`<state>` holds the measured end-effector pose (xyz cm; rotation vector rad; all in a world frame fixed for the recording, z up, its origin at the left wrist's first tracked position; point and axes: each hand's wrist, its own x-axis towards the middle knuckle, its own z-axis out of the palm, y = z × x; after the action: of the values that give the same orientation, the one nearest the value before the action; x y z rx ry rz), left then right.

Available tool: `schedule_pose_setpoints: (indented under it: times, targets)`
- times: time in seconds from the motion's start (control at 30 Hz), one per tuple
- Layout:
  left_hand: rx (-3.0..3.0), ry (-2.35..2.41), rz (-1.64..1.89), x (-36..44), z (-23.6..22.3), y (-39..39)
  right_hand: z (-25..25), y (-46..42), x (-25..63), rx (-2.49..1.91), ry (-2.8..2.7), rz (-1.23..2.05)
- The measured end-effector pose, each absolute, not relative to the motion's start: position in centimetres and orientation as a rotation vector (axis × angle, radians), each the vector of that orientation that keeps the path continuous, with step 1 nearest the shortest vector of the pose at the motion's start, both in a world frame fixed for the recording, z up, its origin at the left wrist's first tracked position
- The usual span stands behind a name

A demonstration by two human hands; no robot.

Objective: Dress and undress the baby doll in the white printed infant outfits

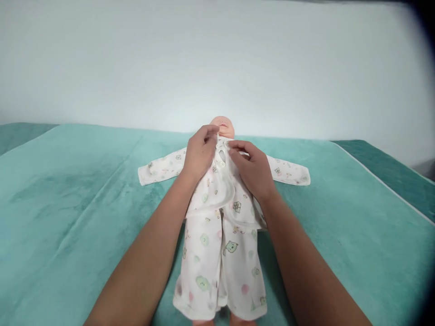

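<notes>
A baby doll (222, 124) lies on its back with its head away from me. It wears a white printed jacket (210, 192) with long sleeves spread to both sides, and matching pants (204, 267). At the neck of the jacket, my left hand (203, 149) has its fingers bent in, closed on the collar edge below the doll's chin. Opposite it, my right hand (251, 165) pinches the other side of the collar between thumb and fingers. A small gap shows in the front between the hands. The jacket's lower front edges hang apart over the pants.
A teal plush cover (84, 203) spreads under the doll. Darker green fabric (390, 174) shows past its pale border on the right. Behind stands a plain white wall (217, 59).
</notes>
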<state>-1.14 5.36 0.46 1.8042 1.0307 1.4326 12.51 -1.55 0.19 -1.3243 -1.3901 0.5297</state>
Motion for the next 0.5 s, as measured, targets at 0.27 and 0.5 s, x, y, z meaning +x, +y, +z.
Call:
schedule_pose_setpoints:
  times: [0.27,0.5]
  targets:
    - [1.838,1.255,1.387,-1.9,0.1,7.4,2.5,2.7,11.0,-1.883,-1.596,0.273]
    - [1.804,1.250,1.206,-2.1,0.6,8.0,1.3,2.6,12.3,-1.569,-1.403,0.385]
